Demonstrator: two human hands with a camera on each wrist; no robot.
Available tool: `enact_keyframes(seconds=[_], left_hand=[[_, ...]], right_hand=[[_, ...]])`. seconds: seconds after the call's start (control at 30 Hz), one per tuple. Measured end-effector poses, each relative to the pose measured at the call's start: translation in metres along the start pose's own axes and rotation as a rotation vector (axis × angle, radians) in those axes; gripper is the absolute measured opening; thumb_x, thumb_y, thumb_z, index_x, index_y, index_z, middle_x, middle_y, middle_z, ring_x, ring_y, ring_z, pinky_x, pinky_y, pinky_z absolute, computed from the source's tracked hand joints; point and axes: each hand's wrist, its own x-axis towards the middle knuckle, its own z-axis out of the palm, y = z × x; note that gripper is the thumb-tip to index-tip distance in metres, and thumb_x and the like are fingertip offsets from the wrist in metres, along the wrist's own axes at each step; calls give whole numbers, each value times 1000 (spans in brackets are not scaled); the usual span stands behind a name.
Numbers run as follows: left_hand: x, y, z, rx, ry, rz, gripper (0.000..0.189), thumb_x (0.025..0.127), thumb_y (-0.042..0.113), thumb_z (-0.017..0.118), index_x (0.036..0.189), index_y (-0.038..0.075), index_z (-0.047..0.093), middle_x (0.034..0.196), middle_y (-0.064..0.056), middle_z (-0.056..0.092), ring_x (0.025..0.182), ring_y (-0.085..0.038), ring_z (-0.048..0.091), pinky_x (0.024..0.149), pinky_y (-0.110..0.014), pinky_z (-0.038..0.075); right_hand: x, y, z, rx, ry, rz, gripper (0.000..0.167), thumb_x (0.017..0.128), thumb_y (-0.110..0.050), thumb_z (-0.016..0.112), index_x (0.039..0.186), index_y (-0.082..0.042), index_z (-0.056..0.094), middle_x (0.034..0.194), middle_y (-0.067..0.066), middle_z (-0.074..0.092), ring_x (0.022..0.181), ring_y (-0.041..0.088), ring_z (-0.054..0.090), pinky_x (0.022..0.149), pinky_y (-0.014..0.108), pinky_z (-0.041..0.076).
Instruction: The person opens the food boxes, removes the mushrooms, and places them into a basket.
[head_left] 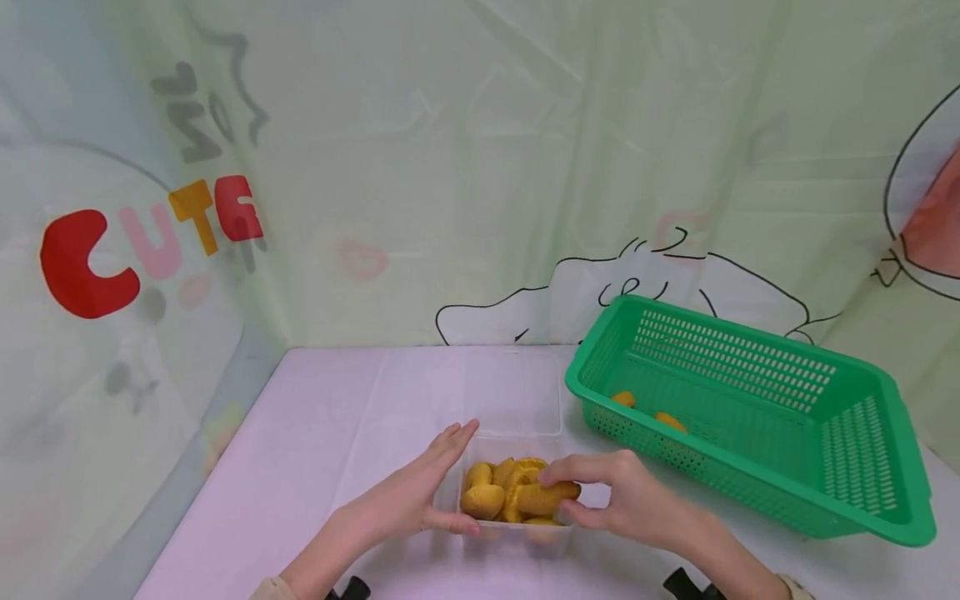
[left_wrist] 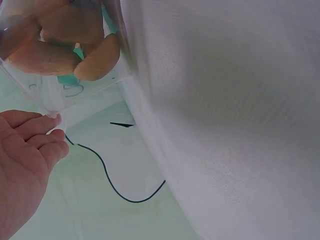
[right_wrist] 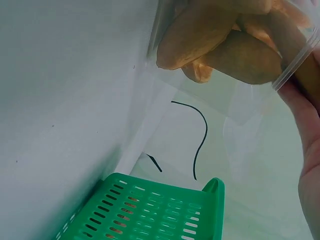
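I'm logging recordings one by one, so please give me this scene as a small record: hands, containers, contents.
Left hand: touches the left side of the clear box
Right hand: pinches a yellow-brown piece at the box's opening
Box contents: several similar pieces
Green basket: right of the box, two pieces partly visible inside
Surface: pale tabletop

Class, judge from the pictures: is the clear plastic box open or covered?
The box is open: yellow-brown pieces lie uncovered, and the right hand holds one at the opening.
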Motion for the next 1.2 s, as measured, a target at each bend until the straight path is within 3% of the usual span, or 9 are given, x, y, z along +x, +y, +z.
enact_keyframes(seconds=[0.23, 0.47, 0.8, 1.03, 1.2], left_hand=[[0, 0, 0, -7, -6, -13, 109, 71, 55, 69, 149, 29, -3, 153, 1, 3, 139, -17, 4, 103, -47, 27], [1, 0, 0, -11, -5, -11, 109, 70, 54, 70, 149, 29, -2, 154, 1, 4, 139, -16, 5, 103, -48, 27], [1, -2, 1, 4, 2, -14, 109, 70, 59, 67, 149, 28, -1, 153, 1, 3, 139, -15, 4, 104, -47, 27], [0, -1, 1, -1, 5, -4, 109, 69, 59, 66, 150, 26, 0, 153, 3, 4, 139, -17, 3, 105, -47, 23], [0, -1, 1, -1, 8, 2, 109, 70, 58, 67, 149, 27, -1, 153, 4, 4, 139, -19, 4, 105, -47, 23]], right_hand=[[3, -3, -3, 92, 78, 98, 36, 72, 16, 69, 98, -8, 69, 98, 3, 68, 78, 13, 64, 64, 26, 54], [1, -4, -5, 124, 95, 108, 32, 76, 13, 67, 100, -6, 69, 100, 6, 68, 77, 16, 63, 66, 27, 54], [0, -4, -8, 139, 208, 138, 32, 76, 13, 67, 101, -7, 70, 100, 5, 68, 89, 16, 65, 68, 29, 54], [4, -9, -14, 149, 389, -23, 44, 64, 33, 60, 101, 10, 65, 96, 22, 66, 90, 22, 64, 71, 28, 52], [10, -20, -24, 83, 523, -12, 41, 62, 35, 58, 97, 14, 65, 93, 25, 65, 89, 20, 64, 71, 25, 52]])
